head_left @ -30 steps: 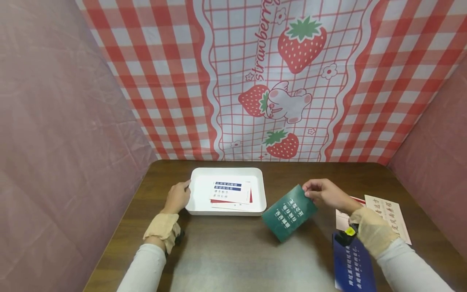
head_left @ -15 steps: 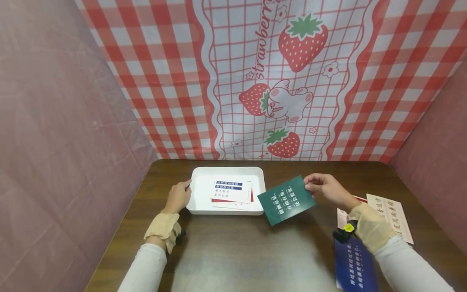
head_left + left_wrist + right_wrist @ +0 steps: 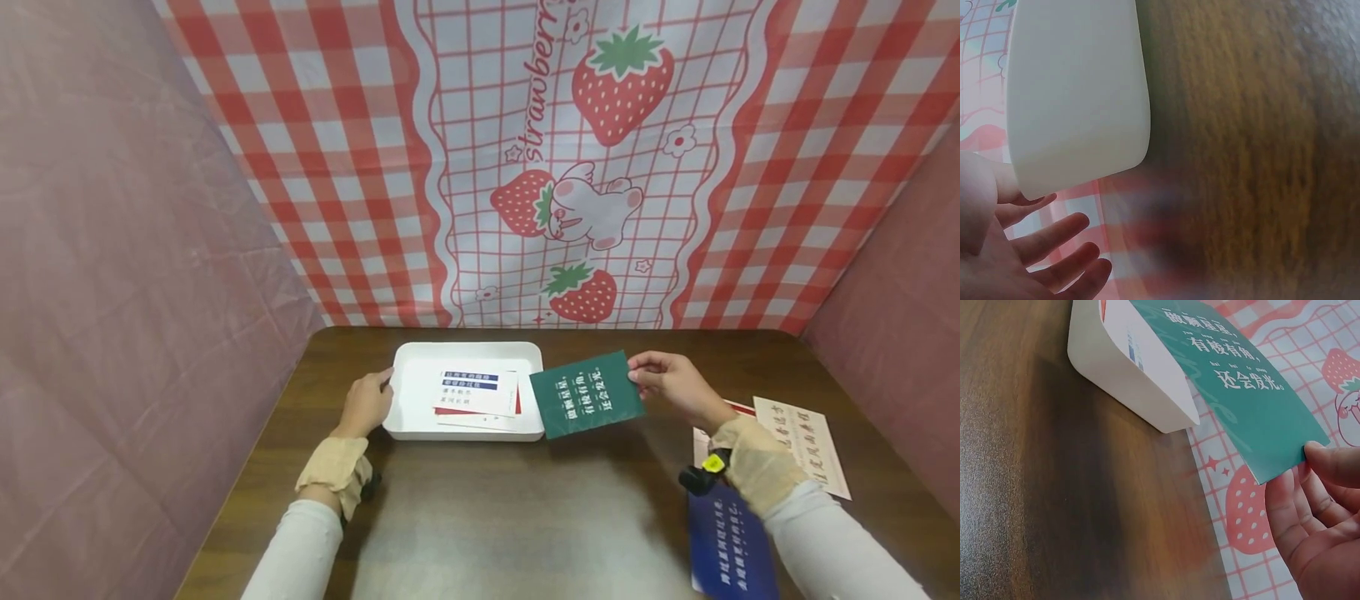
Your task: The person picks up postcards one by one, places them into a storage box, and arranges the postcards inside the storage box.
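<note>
My right hand pinches a green card with white lettering by its right edge, thumb on the printed face. The card is tilted above the table, its left edge close by the right rim of a white tray. In the right wrist view the green card stretches across to the tray. At the tray's left side, my left hand holds the rim between thumb and forefinger; the other fingers spread loosely outside it. Several printed cards lie overlapping in the tray.
Under and beside my right forearm lie a blue card, a cream card and a partly hidden pinkish card. Beyond the wooden table hangs a strawberry-patterned cloth.
The green card has risen and turned from a steep slant to nearly level, swinging towards the tray's right rim. My right hand has moved slightly up; my left hand stays at the tray.
</note>
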The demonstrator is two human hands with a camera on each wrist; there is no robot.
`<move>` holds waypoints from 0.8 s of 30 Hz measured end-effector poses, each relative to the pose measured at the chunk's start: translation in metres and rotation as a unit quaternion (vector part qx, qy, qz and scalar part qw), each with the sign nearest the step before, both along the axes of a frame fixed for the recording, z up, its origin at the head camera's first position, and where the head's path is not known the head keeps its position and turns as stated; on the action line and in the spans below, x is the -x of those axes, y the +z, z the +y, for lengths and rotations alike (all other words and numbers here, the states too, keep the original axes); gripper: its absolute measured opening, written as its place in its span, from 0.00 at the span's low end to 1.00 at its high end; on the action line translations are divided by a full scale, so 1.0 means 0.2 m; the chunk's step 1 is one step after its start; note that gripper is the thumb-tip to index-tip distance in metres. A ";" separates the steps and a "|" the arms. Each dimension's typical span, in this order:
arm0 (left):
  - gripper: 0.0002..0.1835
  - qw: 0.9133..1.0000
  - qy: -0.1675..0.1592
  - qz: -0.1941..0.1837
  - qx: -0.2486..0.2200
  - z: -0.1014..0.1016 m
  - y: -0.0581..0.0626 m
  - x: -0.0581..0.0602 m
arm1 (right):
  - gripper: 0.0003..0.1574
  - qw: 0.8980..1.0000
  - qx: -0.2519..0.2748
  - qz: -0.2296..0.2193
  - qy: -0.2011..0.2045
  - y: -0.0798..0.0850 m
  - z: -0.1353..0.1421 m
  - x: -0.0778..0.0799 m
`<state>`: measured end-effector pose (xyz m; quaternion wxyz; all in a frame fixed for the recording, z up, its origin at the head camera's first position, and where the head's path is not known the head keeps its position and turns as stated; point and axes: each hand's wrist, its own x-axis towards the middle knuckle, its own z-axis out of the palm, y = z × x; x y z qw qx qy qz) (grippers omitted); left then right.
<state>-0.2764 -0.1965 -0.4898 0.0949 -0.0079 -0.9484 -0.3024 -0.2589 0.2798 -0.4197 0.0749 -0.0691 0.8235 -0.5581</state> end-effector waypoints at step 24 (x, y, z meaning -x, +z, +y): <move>0.22 1.000 0.012 0.004 -0.008 0.01 0.00 -0.01 | 0.11 0.997 0.073 -0.006 -0.009 0.01 0.00 0.04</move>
